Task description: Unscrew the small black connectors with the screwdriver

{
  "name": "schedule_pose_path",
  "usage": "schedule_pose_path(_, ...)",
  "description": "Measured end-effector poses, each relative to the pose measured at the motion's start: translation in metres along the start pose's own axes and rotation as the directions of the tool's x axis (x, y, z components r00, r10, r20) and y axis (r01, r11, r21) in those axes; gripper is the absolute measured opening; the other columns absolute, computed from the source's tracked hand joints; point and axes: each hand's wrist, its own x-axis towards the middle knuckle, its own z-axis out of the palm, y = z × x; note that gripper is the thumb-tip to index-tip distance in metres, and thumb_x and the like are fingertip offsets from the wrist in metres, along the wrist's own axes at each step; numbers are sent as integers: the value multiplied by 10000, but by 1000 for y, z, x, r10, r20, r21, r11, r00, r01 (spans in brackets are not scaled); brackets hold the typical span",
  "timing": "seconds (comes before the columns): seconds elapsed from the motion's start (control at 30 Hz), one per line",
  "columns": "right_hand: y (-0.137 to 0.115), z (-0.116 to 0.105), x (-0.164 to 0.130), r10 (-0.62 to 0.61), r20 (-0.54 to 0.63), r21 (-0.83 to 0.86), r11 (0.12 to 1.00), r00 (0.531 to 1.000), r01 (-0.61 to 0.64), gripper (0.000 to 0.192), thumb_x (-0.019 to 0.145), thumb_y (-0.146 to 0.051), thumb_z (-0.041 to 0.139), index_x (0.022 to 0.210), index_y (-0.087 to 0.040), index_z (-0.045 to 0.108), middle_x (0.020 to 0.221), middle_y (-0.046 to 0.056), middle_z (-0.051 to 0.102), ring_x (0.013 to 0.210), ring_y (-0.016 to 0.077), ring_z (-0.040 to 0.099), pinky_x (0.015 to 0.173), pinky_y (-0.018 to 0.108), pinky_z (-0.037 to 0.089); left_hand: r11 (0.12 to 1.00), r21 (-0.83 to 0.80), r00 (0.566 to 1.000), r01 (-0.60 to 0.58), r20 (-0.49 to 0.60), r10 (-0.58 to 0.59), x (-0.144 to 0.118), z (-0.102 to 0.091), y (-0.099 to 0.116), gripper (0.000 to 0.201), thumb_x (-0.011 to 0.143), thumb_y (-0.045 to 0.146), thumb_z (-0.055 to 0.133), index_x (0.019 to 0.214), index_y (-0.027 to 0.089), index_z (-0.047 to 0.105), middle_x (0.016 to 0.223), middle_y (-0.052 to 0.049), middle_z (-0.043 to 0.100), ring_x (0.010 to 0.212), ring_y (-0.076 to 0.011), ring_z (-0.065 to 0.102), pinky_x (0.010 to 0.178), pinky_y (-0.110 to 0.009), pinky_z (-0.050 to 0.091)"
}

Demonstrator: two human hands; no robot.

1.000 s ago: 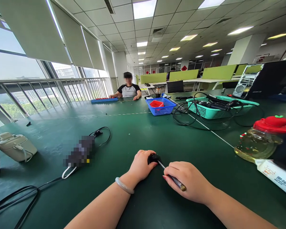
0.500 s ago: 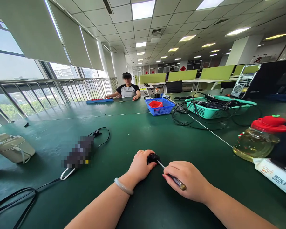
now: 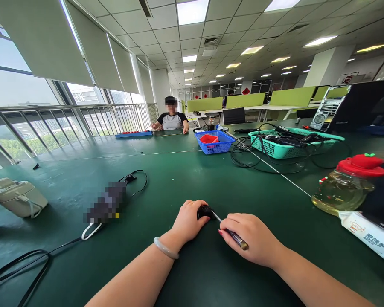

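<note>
My left hand (image 3: 188, 221), with a pale bangle on the wrist, is closed around a small rounded black object (image 3: 206, 211) on the green table. Its fingers cover part of that object, so its exact kind is unclear. A screwdriver (image 3: 237, 240) with a dark handle and a thin metal shaft lies in my right hand (image 3: 254, 238), fingers wrapped around the handle. The shaft slants up and left, its tip meeting the right side of the black object. Whether the tip sits in a screw is too small to see.
Left are a pixelated dark item (image 3: 107, 202) with cables and a beige bottle (image 3: 21, 198). Right stand a red-lidded jug (image 3: 345, 187) and a white packet (image 3: 369, 238). Farther off are a blue basket (image 3: 214, 147), a teal basket (image 3: 275, 149) with cables, and a seated person (image 3: 173, 121).
My right hand and the screwdriver have shifted very slightly up and left. My left hand stays on the black object. Across the table, the seated person's hands have moved a little right.
</note>
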Motion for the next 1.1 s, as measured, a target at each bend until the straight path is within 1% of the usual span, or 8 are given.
schedule_pose_path(0.3, -3, 0, -1, -61, 51, 26, 998, 997, 60, 202, 918, -217, 476, 735, -202, 562, 633, -10, 557, 546, 120, 475, 550, 253, 310, 1000, 19, 1000, -4, 3, 4, 1, 0, 0, 318, 772, 192, 657, 1086, 242, 651, 1067, -33, 701, 1085, -252, 558, 979, -408, 447)
schedule_pose_path(0.47, -6, -2, 2, -40, 162, 36, 999, 986, 34, 177, 922, -235, 500, 766, -208, 579, 696, -3, 603, 580, 125, 515, 574, 252, 349, 1000, 23, 1000, -8, 5, 8, 0, -1, 2, 310, 772, 184, 641, 1076, 241, 656, 1054, -32, 705, 1084, -255, 558, 973, -411, 451)
schedule_pose_path(0.53, -7, -3, 3, -29, 188, 45, 999, 982, 21, 166, 925, -243, 507, 784, -211, 589, 727, -3, 621, 596, 125, 529, 584, 252, 366, 1000, 25, 1000, -7, 3, 7, 0, -1, 2, 305, 773, 184, 639, 1073, 242, 658, 1053, -33, 706, 1084, -257, 561, 971, -410, 454)
schedule_pose_path(0.63, -7, -3, 2, -26, 169, 53, 998, 985, 17, 177, 926, -235, 499, 776, -209, 591, 711, -5, 613, 590, 124, 522, 576, 253, 365, 1000, 30, 1000, -5, 3, 5, 0, -1, 2, 310, 772, 183, 646, 1075, 244, 658, 1060, -32, 705, 1088, -256, 562, 977, -409, 452)
schedule_pose_path(0.87, -5, -2, 1, -31, 75, 32, 999, 997, 29, 216, 932, -225, 467, 746, -198, 573, 641, -9, 569, 549, 116, 480, 548, 255, 327, 1000, 25, 1000, -13, -2, 13, 0, 0, 0, 317, 777, 205, 668, 1091, 244, 648, 1075, -26, 701, 1092, -250, 557, 991, -415, 444)
schedule_pose_path(1.1, -4, -2, 2, -36, 91, 20, 999, 995, 34, 226, 941, -245, 464, 752, -197, 579, 651, -2, 575, 553, 117, 489, 546, 255, 333, 1000, 27, 1000, -13, 5, 13, 0, 0, 1, 319, 783, 200, 663, 1099, 242, 650, 1084, -29, 701, 1095, -250, 557, 993, -413, 445)
